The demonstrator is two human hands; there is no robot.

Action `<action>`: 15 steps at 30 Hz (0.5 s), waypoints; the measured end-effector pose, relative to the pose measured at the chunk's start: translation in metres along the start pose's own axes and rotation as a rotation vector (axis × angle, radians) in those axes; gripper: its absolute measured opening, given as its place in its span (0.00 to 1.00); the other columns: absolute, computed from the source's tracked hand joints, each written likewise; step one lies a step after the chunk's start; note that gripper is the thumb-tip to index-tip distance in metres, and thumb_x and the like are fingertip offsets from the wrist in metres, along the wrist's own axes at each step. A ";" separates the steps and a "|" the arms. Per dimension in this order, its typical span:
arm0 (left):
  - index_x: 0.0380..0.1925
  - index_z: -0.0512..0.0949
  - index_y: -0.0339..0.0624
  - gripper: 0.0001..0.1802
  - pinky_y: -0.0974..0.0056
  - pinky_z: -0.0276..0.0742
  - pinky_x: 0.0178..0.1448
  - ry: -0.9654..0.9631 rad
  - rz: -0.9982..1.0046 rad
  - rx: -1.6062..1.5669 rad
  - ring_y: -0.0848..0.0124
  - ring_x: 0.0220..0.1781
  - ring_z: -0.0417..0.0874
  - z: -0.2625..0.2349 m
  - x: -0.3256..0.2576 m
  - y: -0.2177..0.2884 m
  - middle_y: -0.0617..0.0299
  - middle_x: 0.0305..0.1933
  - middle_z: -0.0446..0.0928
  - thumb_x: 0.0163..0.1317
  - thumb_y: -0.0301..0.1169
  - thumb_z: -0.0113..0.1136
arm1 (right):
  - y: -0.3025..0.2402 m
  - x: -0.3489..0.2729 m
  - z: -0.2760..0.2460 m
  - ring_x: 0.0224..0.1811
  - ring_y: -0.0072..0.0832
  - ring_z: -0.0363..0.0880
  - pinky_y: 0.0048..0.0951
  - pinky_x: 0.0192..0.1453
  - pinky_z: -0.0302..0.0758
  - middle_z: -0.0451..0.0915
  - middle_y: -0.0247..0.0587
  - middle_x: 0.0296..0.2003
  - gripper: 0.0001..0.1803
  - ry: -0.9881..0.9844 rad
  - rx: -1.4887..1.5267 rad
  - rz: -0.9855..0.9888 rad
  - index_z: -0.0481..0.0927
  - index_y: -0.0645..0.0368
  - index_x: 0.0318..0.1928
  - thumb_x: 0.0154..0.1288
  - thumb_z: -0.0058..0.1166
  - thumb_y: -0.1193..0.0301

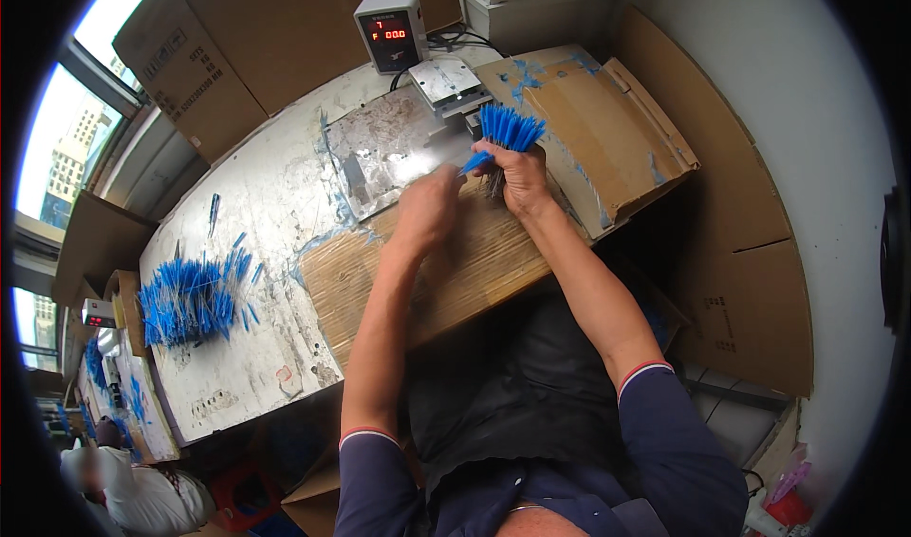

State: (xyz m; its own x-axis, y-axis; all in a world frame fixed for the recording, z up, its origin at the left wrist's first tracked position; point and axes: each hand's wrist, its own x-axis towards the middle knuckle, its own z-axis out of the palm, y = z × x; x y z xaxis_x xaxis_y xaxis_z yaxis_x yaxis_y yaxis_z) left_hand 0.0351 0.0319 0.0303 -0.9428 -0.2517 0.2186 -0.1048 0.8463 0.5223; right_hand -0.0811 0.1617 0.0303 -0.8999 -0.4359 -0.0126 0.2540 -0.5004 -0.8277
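My right hand [520, 178] is closed round an upright bundle of thin blue-ended pieces [512, 129]. Their blue plastic ends fan out above the fist, and fine wire-like tails hang below it. Close beside it, my left hand [432, 200] has its fingers drawn together, slightly blurred. One single blue-ended piece [476, 162] slants between the left fingertips and the right thumb. Just beyond both hands stands a small metal fixture [446, 83] on a shiny metal plate [380, 148].
A large pile of blue-ended pieces [190, 300] lies on the white table [275, 347] at left. A box with a red digital display [390, 32] stands at the back. Cardboard [607, 138] covers the right side; ribbed cardboard [427, 290] lines the near edge. Another person [142, 490] is at lower left.
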 end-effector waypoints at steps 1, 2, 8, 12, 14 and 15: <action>0.42 0.77 0.41 0.08 0.49 0.77 0.42 0.008 0.001 -0.019 0.47 0.38 0.85 0.003 0.001 0.002 0.47 0.34 0.83 0.72 0.33 0.51 | 0.001 -0.002 0.003 0.28 0.26 0.83 0.29 0.30 0.84 0.83 0.38 0.30 0.07 -0.010 0.002 0.031 0.83 0.63 0.37 0.58 0.68 0.80; 0.41 0.76 0.39 0.09 0.47 0.77 0.44 0.016 0.002 -0.038 0.46 0.39 0.85 0.005 0.003 0.003 0.43 0.35 0.83 0.72 0.32 0.50 | 0.005 -0.003 0.004 0.27 0.27 0.84 0.29 0.30 0.85 0.83 0.38 0.29 0.08 0.008 0.010 0.007 0.83 0.63 0.38 0.57 0.68 0.80; 0.43 0.79 0.40 0.09 0.69 0.68 0.30 0.308 -0.218 -0.662 0.79 0.25 0.73 0.020 0.024 -0.013 0.67 0.27 0.77 0.75 0.33 0.54 | 0.007 0.004 -0.015 0.26 0.29 0.84 0.31 0.29 0.86 0.83 0.39 0.29 0.10 -0.022 -0.027 0.191 0.83 0.64 0.39 0.56 0.68 0.82; 0.40 0.82 0.41 0.09 0.75 0.61 0.28 0.312 -0.322 -0.989 0.86 0.25 0.67 0.022 0.034 -0.006 0.75 0.26 0.73 0.72 0.36 0.62 | -0.004 -0.006 -0.001 0.26 0.30 0.84 0.31 0.29 0.87 0.83 0.40 0.29 0.10 -0.062 -0.210 0.300 0.83 0.64 0.39 0.57 0.68 0.82; 0.38 0.83 0.43 0.09 0.75 0.61 0.27 0.266 -0.339 -1.038 0.86 0.25 0.67 0.023 0.037 -0.005 0.75 0.26 0.73 0.71 0.36 0.63 | -0.007 -0.007 0.001 0.26 0.31 0.85 0.32 0.28 0.87 0.83 0.41 0.30 0.10 -0.145 -0.225 0.272 0.82 0.65 0.39 0.56 0.68 0.82; 0.37 0.83 0.43 0.09 0.75 0.61 0.27 0.266 -0.364 -1.069 0.86 0.24 0.66 0.023 0.037 -0.005 0.75 0.26 0.74 0.70 0.36 0.65 | -0.008 -0.008 0.001 0.26 0.31 0.85 0.32 0.28 0.87 0.83 0.41 0.30 0.10 -0.144 -0.229 0.272 0.82 0.65 0.39 0.56 0.68 0.82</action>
State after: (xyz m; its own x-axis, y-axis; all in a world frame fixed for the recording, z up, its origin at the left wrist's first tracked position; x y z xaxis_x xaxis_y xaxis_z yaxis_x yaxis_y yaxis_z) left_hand -0.0062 0.0296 0.0164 -0.8022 -0.5969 0.0120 0.0842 -0.0932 0.9921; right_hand -0.0760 0.1683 0.0374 -0.7472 -0.6387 -0.1838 0.3764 -0.1788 -0.9090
